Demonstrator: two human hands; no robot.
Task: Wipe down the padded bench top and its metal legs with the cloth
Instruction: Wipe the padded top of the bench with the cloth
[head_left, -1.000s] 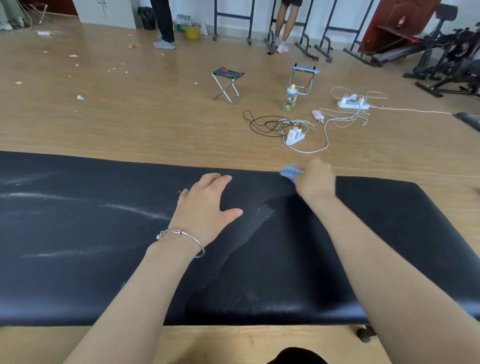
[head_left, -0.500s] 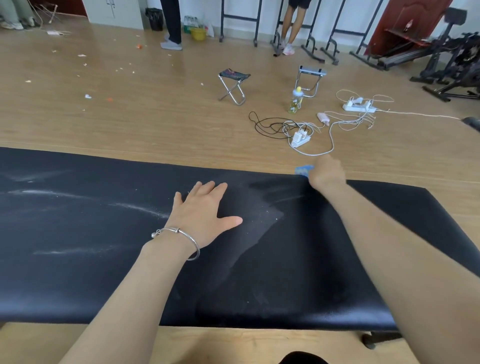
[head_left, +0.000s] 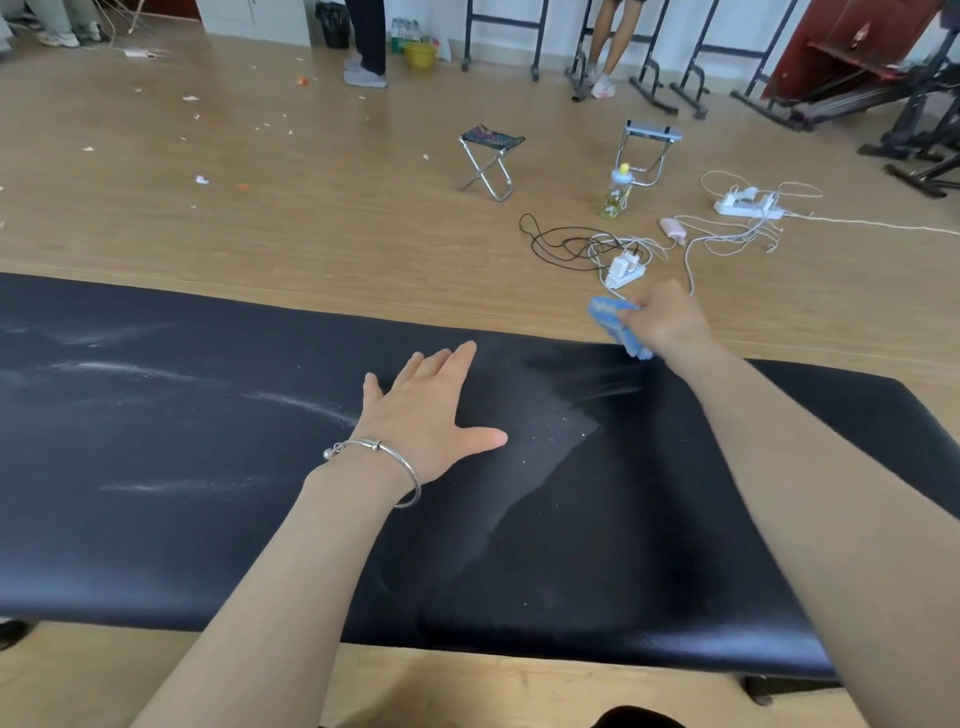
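Observation:
The black padded bench top stretches across the lower half of the view, with white dusty streaks on its left part and a cleaner, darker patch on the right. My right hand grips a blue cloth at the bench's far edge; the cloth hangs partly past that edge. My left hand, with a silver bangle on the wrist, lies flat on the padding with fingers spread. Only a dark foot of the metal legs shows under the near right edge.
On the wooden floor beyond the bench lie tangled cables and power strips, a bottle, and a small folding stool. Two people's legs and black racks stand by the far wall. Gym machines fill the far right.
My right hand has swept the cloth from the bench top out to and over its far edge. My left hand has stayed flat in about the same place.

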